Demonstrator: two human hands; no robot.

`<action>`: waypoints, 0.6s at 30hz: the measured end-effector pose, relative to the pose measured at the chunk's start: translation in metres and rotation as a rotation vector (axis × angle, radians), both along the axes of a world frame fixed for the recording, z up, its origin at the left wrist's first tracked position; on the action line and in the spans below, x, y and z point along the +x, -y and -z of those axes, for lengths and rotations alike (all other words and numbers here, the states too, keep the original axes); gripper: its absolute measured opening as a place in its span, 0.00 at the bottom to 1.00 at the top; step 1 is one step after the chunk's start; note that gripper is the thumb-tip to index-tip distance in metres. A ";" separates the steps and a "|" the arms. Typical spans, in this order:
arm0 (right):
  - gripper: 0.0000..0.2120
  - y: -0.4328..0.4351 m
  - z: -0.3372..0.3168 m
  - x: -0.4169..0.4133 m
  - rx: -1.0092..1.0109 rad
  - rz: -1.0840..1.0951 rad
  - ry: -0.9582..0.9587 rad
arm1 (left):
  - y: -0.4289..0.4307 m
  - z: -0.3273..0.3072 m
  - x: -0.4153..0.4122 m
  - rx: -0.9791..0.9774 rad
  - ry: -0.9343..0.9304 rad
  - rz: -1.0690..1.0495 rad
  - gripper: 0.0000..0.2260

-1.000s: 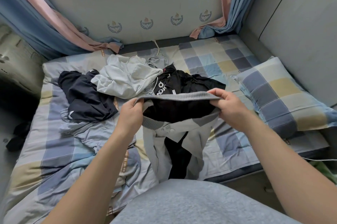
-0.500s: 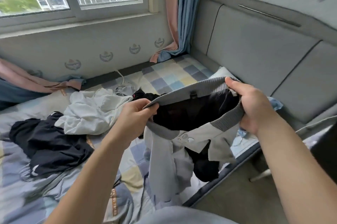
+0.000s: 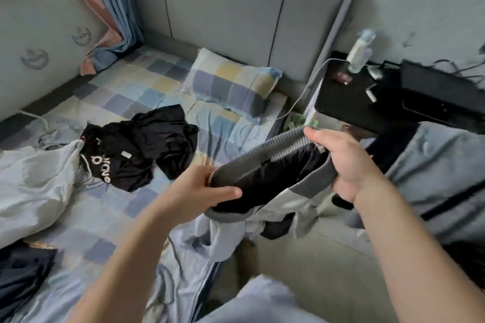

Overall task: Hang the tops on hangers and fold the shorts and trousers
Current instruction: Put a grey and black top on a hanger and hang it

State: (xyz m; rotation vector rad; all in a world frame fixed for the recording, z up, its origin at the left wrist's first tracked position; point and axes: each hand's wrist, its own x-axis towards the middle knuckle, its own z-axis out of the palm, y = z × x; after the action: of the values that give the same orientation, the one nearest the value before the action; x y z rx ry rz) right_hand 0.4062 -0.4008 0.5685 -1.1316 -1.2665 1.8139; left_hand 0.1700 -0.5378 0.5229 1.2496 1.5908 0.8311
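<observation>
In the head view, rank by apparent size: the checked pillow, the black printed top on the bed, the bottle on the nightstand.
1. Black printed top
2. Checked pillow, though it lies farther off, so the order is unsure
3. Bottle, clearly smallest

Bed with checked sheet (image 3: 110, 102) in blue, yellow and grey squares, rumpled. 1 matching checked pillow (image 3: 231, 83) lies against the grey padded headboard (image 3: 236, 7). Pink and blue curtains (image 3: 110, 2) hang in the corner, hems bunched on the mattress. Black bedside table (image 3: 343, 96) stands right of the bed; a pale plastic bottle (image 3: 360, 51) stands on it. A thin white cable (image 3: 304, 91) runs from the table top down beside the pillow.
</observation>
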 end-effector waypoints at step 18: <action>0.08 0.086 0.010 0.352 -0.019 0.852 0.149 | -0.125 0.018 0.328 -0.061 0.091 0.471 0.13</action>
State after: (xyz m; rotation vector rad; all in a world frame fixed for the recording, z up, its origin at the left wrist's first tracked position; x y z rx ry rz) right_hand 0.7585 -0.4870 0.5584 -1.5295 -0.6592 1.1118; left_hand 0.4982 -0.4124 0.5045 1.4422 1.1702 0.5259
